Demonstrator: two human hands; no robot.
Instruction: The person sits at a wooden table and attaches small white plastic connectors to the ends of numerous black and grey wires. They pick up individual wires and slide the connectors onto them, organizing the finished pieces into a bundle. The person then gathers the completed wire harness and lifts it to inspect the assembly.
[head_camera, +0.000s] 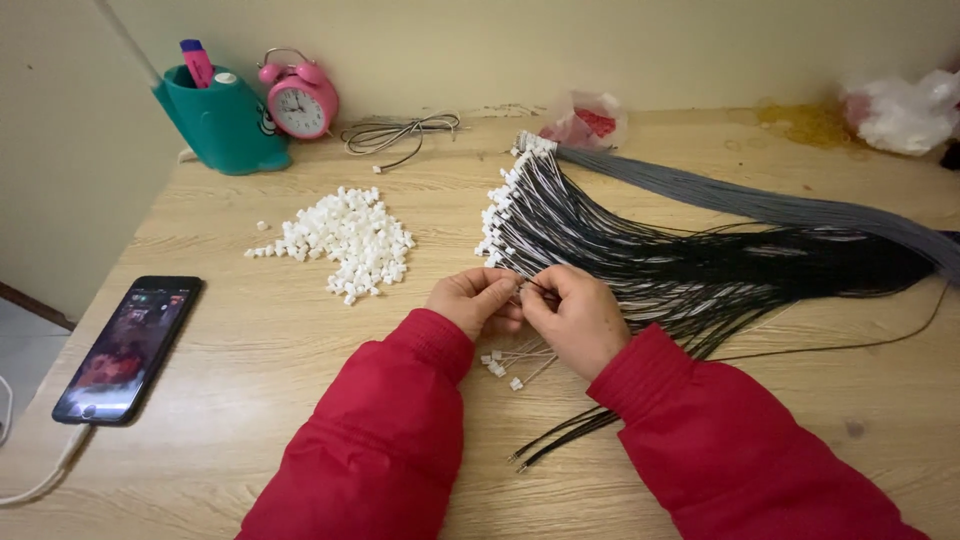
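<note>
Wooden counter (250, 370), pale wall behind. Left hand (472, 300) and right hand (572, 315) meet mid-frame, fingers pinched narrow on thin black-and-white wires (640, 250); white connector pile (350, 240) sits upper left. Best done holding each wire close to its tip, I judge.

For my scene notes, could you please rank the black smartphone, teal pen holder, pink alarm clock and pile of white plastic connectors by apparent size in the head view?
1. Black smartphone, though nearest the camera.
2. Pile of white plastic connectors.
3. Teal pen holder.
4. Pink alarm clock.
</note>
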